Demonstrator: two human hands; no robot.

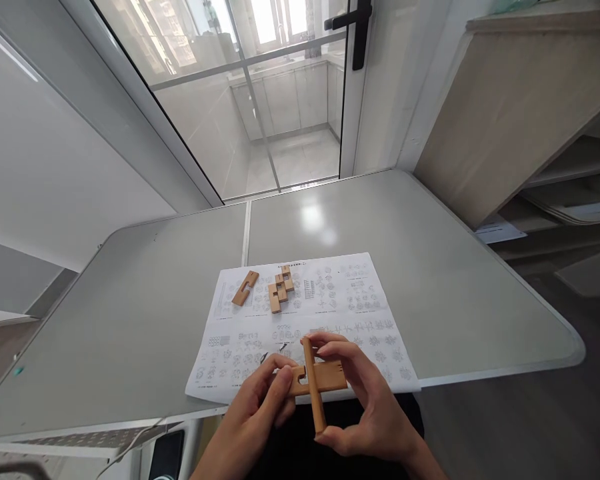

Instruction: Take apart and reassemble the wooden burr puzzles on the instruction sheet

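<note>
Low over the table's front edge, my left hand (255,408) pinches the left end of a flat wooden puzzle piece (333,377) that has a rounded notch. A second wooden puzzle piece (315,400), seen edge-on, crosses it near the middle. My right hand (370,410) grips this crossing piece, thumb at its lower end and fingers at the top. How far the two pieces interlock, I cannot tell. Beyond my hands, a slotted wooden piece (245,289) and a stepped cluster of small wooden blocks (281,291) lie on a printed sheet (340,317).
The sheet, covered in small diagrams, lies on a grey table (430,293) with a pale rim. A glass door (290,120) stands behind it, and a wooden shelf unit (500,113) at the right. A dark phone (167,455) sits below the front edge.
</note>
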